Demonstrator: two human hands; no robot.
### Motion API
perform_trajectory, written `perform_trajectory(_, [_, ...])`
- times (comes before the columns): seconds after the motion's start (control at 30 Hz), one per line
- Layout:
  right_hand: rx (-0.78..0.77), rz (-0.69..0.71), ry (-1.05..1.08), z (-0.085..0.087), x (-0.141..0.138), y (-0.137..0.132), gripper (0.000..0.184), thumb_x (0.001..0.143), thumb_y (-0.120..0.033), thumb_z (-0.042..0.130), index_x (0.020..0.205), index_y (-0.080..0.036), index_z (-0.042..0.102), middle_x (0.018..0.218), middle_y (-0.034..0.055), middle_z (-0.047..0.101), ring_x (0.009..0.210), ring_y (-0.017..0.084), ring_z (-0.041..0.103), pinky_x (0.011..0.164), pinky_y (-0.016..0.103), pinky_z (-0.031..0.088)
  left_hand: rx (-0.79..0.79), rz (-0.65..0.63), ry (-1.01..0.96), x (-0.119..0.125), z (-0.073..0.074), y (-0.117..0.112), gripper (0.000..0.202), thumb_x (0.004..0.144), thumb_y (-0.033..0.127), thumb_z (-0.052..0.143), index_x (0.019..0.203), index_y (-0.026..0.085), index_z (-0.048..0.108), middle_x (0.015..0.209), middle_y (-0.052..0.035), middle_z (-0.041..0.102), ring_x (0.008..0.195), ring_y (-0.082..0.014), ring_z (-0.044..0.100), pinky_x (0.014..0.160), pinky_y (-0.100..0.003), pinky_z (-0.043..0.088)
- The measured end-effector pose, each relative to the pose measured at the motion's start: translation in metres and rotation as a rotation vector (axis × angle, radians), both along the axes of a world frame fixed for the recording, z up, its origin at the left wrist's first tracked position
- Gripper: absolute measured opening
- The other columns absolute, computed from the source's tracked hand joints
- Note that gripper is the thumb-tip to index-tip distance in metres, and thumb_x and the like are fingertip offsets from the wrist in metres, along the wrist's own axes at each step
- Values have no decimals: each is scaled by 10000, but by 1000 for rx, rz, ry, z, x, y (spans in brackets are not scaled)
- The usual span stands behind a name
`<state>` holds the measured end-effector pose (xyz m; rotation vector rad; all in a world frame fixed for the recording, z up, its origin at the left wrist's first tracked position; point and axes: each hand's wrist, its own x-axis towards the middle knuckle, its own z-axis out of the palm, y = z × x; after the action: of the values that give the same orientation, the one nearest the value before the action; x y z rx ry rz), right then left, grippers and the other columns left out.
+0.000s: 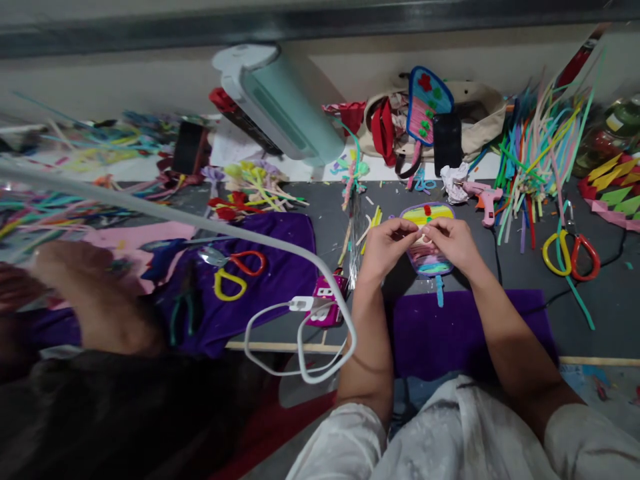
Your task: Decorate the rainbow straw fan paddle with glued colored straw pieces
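Both of my hands meet over a striped pipe-cleaner craft (431, 265), which has yellow, pink and blue bands, a purple rim and a short blue stem. It lies on the dark table just above a purple cloth (465, 333). The fingertips of my left hand (395, 241) are pinched together. Thumb and fingers of my right hand (449, 241) are pinched too, almost touching the left ones. Whatever is between them is too small to make out. Red and green bits show on the craft behind my fingers.
At right are a pink glue gun (487, 200), scissors (570, 253) and a heap of pipe cleaners (537, 153). A finished-looking craft (427, 107) leans behind, beside a phone (447, 143). Left lie a power strip (327, 300), white cable (300, 247), more scissors (235, 273) and another person's arm (100, 300).
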<state>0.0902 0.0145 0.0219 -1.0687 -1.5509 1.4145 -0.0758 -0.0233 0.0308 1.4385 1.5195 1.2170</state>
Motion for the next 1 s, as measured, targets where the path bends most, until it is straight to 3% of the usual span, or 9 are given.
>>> perform_trajectory(0.13, [-26,-11,26,-1,0,1,199,787,-395,676,774,-201,722,673,4,706,571,151,620,558,276,512,12,-4,15,2,0,0,220,753,379,756,811,169,727,841,-55,740,750,-165,661,690,-274,520])
perform_trajectory(0.43, [260,-118,-280,5,-3,-4,84,820,-263,634,774,-224,692,773,23,739,703,178,674,717,310,525,78,7,139,11,3,1,60,808,228,663,807,178,696,833,-31,729,754,-148,653,698,-255,515])
perform_trajectory(0.57, [323,-152,-362,7,-2,-5,74,823,-244,616,774,-239,670,786,18,732,705,178,661,729,314,517,45,26,110,14,1,4,73,800,245,659,812,177,684,815,-23,714,739,-144,631,687,-254,503])
perform_trajectory(0.83, [147,-163,-107,-7,-4,6,116,759,-309,622,719,-207,660,654,0,684,594,150,613,629,278,501,-2,78,-251,18,-12,13,178,687,261,724,832,174,668,758,5,649,658,-107,547,626,-229,449])
perform_trajectory(1.0, [-56,-119,24,-18,-6,13,204,735,-400,620,739,-200,660,635,-3,654,498,138,553,518,274,457,-51,71,-435,18,-18,17,215,653,255,764,822,176,657,676,37,596,569,-86,483,554,-213,415])
